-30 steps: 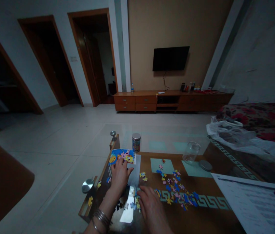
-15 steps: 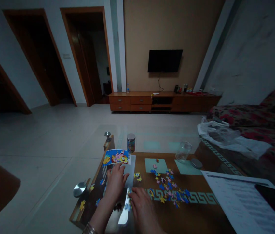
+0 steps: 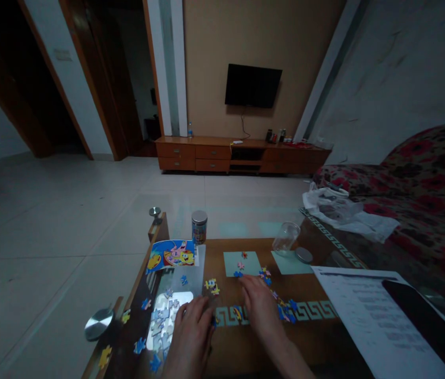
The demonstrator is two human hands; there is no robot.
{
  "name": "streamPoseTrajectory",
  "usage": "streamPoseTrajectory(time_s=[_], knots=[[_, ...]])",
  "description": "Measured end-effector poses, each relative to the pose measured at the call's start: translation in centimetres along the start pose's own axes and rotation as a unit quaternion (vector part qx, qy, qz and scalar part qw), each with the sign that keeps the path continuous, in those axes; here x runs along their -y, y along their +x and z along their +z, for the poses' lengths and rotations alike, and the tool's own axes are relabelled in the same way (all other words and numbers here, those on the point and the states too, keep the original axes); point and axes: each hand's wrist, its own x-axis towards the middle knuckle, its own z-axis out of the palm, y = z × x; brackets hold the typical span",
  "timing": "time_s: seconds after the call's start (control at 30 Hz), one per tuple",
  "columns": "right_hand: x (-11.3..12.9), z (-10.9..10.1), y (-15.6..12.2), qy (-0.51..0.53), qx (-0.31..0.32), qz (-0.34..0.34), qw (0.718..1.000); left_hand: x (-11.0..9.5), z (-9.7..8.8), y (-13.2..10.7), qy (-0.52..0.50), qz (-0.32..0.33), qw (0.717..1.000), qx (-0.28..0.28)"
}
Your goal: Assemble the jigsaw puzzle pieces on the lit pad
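Left hand point(image 3: 190, 337): curled, beside blue puzzle pieces point(image 3: 162, 326); grip cannot be told.
Right hand point(image 3: 260, 305): open, palm down, near loose puzzle pieces point(image 3: 265, 275) on the table point(image 3: 230, 358).

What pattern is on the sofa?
The sofa has big red flowers on a dark background; it shows best in the head view, at the right.

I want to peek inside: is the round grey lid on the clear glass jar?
No, the round grey lid sits beside the clear glass jar, not on it.
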Motion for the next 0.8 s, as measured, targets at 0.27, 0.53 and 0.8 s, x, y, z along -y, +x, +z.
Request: streamPoseTrajectory(time_s=[0.27, 0.53, 0.8], knots=[[-0.7, 3.6, 1.5, -0.045, 0.053, -0.016, 0.997, 0.8, 1.4, -1.1, 0.001, -0.041, 0.997, 0.069], [0.7, 3.4, 1.1, 0.078, 0.083, -0.116, 0.987, 1.2, -1.0, -1.3, 0.014, -0.084, 0.994, 0.068], [0.6, 1.7, 1.6, 0.035, -0.010, -0.082, 0.996, 0.7, -2.0, -1.3, -0.007, -0.095, 0.990, 0.102]])
